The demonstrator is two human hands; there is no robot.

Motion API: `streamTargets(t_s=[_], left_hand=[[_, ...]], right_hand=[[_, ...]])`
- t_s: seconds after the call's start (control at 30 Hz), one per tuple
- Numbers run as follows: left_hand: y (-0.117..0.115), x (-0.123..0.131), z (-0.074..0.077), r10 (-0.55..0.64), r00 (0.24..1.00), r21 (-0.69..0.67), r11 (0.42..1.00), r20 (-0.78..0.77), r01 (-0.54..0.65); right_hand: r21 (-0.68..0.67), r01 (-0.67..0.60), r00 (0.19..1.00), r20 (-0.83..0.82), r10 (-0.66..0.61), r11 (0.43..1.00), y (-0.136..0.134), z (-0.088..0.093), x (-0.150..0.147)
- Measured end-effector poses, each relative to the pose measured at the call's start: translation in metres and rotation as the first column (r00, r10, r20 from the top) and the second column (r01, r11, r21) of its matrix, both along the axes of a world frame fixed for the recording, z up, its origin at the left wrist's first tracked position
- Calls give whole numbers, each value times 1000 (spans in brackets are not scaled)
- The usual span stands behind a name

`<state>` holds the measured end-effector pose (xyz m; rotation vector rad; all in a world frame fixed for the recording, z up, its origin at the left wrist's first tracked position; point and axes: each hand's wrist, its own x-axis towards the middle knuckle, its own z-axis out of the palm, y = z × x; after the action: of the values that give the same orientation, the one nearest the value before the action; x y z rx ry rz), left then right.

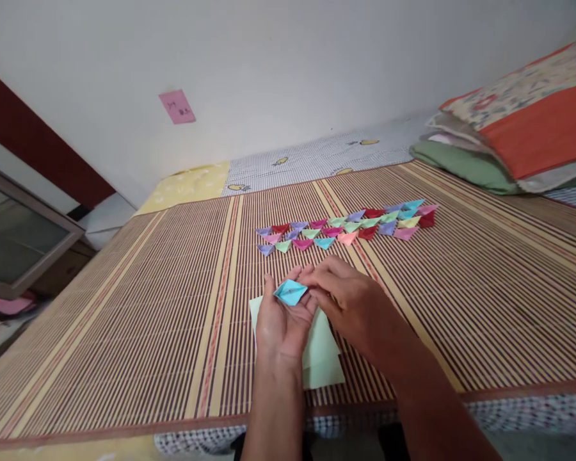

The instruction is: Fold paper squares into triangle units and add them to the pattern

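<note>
A small light-blue folded paper boat (290,292) lies across the upturned palm and fingers of my left hand (288,320), with the thumb up along its left side. From the right, my right hand (343,291) reaches over, its thumb and fingers pinched together at the boat's right tip. The boat faces me as a diamond with a crease along its middle. Beneath my hands lie pale green paper sheets (324,352), partly covered by my left hand and wrist.
Several small coloured paper boats, such as a magenta one (302,244), stand in rows beyond my hands on a striped bamboo mat (173,307). Folded bedding with an orange and floral cover (542,128) is stacked at the right. A pink note (177,106) is on the wall.
</note>
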<state>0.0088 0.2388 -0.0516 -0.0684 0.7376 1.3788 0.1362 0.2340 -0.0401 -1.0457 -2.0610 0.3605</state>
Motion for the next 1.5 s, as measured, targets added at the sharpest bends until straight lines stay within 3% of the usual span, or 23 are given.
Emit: streamTargets(t_s=[0.27,0.67,0.83,0.9,1.0,1.13,1.3,1.5], left_hand=[[-1,2,-5,-53,998,17,998,29,53],[1,0,-2,-63,998,9,998,9,63],[1,-6,-3,-58,996,72,995,-61,62],[2,-13,-4,-6,993,85,996,-120,17],[3,-24,-3,75,986,122,991,-150,-56],[3,-29,-3,102,983,115,990,-151,-85],[3,-27,-3,103,983,99,991,-151,-88],[6,-30,-4,128,980,70,991,-155,-118]], right_hand=[[68,7,996,91,-13,998,-1,0,3],[43,6,991,132,-12,999,1,-1,-4],[82,51,996,66,-57,995,7,0,23],[71,121,988,84,-127,990,17,-3,52],[15,327,922,213,-322,945,43,-15,105],[-29,386,875,328,-356,922,86,-41,156],[-41,379,834,449,-322,925,123,-63,158],[-46,346,785,561,-262,937,144,-72,138]])
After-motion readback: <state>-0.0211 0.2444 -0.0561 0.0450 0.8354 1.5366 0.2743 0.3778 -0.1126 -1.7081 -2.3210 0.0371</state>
